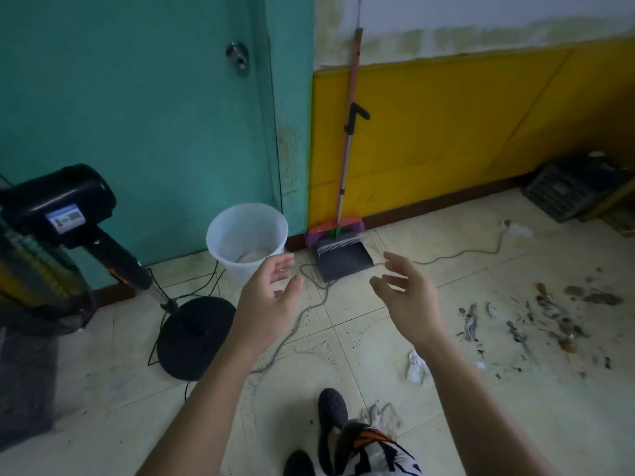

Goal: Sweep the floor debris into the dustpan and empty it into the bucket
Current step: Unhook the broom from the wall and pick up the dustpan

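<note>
A grey dustpan (344,258) stands on the tiled floor against the yellow wall, with a broom (347,139) leaning upright behind it, its purple and orange head at the baseboard. A translucent white bucket (244,239) sits to the left, by the teal door. Dark debris (549,317) is scattered on the floor at the right, and crumpled white paper (417,367) lies nearer. My left hand (269,293) and my right hand (407,292) are raised in front of me, both with fingers apart and holding nothing, short of the dustpan.
A standing fan with a round black base (196,338) is at the left. A grey cord (457,255) snakes across the floor past the dustpan. A dark crate (563,192) sits at the far right wall. My shoes (331,417) are at the bottom.
</note>
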Demonstrator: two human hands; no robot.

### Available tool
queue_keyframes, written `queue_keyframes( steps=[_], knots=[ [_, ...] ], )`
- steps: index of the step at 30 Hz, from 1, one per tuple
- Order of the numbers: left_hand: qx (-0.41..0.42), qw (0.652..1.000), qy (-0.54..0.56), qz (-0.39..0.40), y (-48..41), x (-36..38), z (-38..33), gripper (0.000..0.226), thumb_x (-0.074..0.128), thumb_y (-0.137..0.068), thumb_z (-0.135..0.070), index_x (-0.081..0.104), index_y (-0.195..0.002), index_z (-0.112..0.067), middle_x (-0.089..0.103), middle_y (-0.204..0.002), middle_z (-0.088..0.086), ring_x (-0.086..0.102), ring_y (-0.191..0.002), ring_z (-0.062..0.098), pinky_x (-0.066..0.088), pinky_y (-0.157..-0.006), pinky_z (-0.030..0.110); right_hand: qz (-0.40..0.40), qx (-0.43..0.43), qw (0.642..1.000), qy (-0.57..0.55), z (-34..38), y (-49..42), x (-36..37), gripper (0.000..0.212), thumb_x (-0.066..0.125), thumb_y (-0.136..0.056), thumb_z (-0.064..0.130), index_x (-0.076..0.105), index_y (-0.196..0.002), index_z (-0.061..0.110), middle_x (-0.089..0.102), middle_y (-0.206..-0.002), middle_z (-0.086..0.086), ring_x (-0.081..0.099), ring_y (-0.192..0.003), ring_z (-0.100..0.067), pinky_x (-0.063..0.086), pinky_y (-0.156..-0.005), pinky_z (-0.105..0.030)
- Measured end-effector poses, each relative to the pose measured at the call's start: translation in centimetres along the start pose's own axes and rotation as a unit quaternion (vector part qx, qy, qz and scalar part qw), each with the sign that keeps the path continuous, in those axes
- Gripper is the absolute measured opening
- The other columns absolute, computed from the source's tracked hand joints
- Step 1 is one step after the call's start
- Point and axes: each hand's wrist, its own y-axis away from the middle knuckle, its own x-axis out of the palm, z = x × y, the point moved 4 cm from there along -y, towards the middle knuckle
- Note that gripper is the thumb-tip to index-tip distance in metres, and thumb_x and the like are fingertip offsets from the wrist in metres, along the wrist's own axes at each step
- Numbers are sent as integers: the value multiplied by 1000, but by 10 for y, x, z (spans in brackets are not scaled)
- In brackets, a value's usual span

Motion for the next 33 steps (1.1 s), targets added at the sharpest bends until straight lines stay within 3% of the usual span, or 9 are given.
queue_keyframes(
  steps=[9, 14, 18, 33],
  knots=[
    [20, 999, -19, 18, -70, 22, -14, 33, 60, -95, -22, 54, -127, -27, 59, -122, -18, 53, -110, -11, 42, -79, 7, -18, 5, 1000, -13, -2, -65, -2, 48, 65, -90, 24, 51, -135, 26, 58, -125, 9, 59, -106, -8, 54, -90, -36],
    [29, 999, -36, 23, -130, 45, -35, 35, 60, -95, -23, 55, -130, -23, 59, -123, -14, 54, -110, -7, 42, -78, 7, -15, 8, 1000, -22, 4, -124, -13, 45, 63, -92, 25, 49, -135, 29, 56, -125, 13, 57, -108, -8, 53, -90, -34],
    [37, 997, -49, 36, -182, 74, -58, 33, 60, -95, -22, 54, -128, -24, 58, -122, -14, 53, -108, -7, 40, -79, 6, -24, 14, 999, -40, 9, -175, -33, 45, 61, -93, 23, 48, -135, 30, 56, -121, 16, 57, -108, -7, 50, -83, -23],
    [54, 995, -74, 40, -288, 133, -99, 37, 58, -96, -23, 53, -132, -20, 57, -129, -7, 54, -116, 7, 42, -85, 13, -30, 1, 999, -33, 12, -285, -72, 49, 63, -91, 28, 47, -138, 29, 54, -119, 17, 57, -107, -4, 53, -90, -32]
  ],
)
